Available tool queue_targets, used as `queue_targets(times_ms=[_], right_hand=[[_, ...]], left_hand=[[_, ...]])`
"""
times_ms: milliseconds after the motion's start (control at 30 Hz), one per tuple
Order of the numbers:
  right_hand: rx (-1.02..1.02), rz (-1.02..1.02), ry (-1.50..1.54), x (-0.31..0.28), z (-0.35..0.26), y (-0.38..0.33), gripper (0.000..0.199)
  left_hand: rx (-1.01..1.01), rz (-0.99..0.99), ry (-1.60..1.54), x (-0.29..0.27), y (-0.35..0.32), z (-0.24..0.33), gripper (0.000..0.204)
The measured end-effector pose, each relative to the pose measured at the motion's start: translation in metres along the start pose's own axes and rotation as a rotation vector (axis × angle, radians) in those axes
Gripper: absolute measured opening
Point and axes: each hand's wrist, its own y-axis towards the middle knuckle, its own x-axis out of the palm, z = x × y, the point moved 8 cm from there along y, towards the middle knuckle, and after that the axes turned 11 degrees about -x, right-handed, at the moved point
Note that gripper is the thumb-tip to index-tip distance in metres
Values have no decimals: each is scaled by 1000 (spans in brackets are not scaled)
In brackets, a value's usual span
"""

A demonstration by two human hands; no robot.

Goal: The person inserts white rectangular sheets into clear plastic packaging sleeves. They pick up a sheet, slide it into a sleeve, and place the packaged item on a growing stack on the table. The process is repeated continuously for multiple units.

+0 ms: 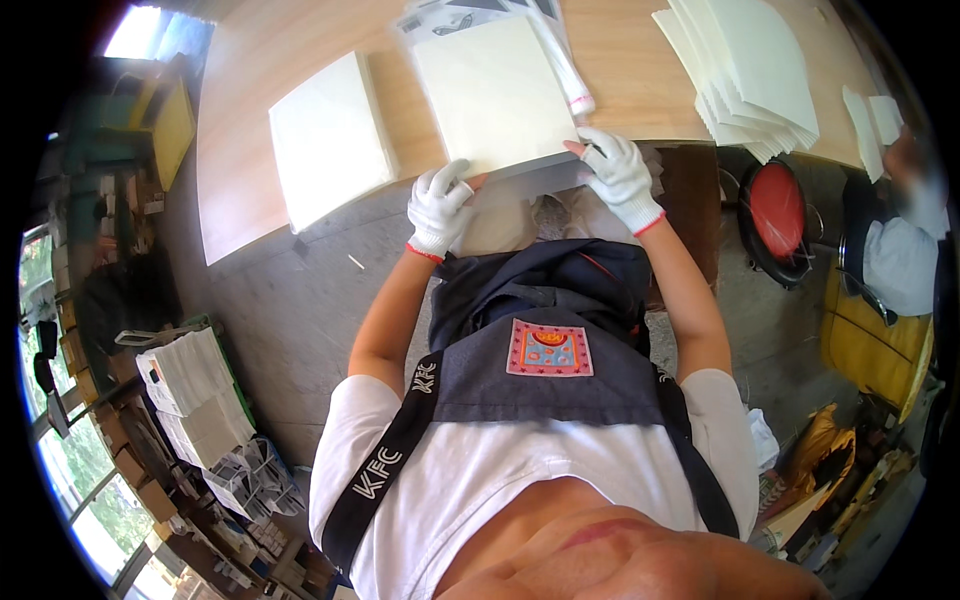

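Observation:
A cream-white rectangular board or sheet (495,95) lies on the wooden table in front of me, its near edge by the table's front edge. A clear plastic sleeve (528,182) lies around or under it and droops over that edge. My left hand (440,208), in a white glove with bare fingertips, is closed at the sleeve's near left corner, its thumb pointing toward the sheet. My right hand (618,178), gloved alike, pinches the near right corner. How much film sits between the fingers is hard to see.
Left of the sheet stands a wrapped white stack (330,140). A fanned pile of white sheets (750,80) lies at the right of the table (630,70). Rolled plastic (572,80) lies between. A red-seated stool (778,212) and another person's arm (908,165) are at the right.

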Motion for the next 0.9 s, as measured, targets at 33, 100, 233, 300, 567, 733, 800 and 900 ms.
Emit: queue_targets(times_ms=[33, 100, 233, 300, 567, 733, 800, 900], right_hand=[[13, 7, 70, 12, 5, 0, 20], [152, 24, 234, 31, 12, -6, 15], [710, 289, 651, 74, 27, -34, 16], [1080, 117, 543, 91, 36, -59, 19], [1110, 93, 1288, 95, 9, -53, 34], [902, -56, 1396, 99, -56, 40, 39], [732, -84, 1498, 129, -83, 86, 32], [535, -186, 1193, 135, -117, 143, 37]], left_hand=[[-22, -16, -10, 0, 1, -5, 17], [-82, -51, -25, 2, -4, -16, 18], [-850, 42, -686, 26, -36, -64, 19], [-1186, 218, -1291, 39, -47, -59, 19], [-1027, -7, -1169, -1, -20, -46, 16], [-934, 252, -741, -105, -19, -95, 21], [-922, 357, -675, -142, -15, -121, 24], [-843, 370, -392, -171, -25, -181, 28]])
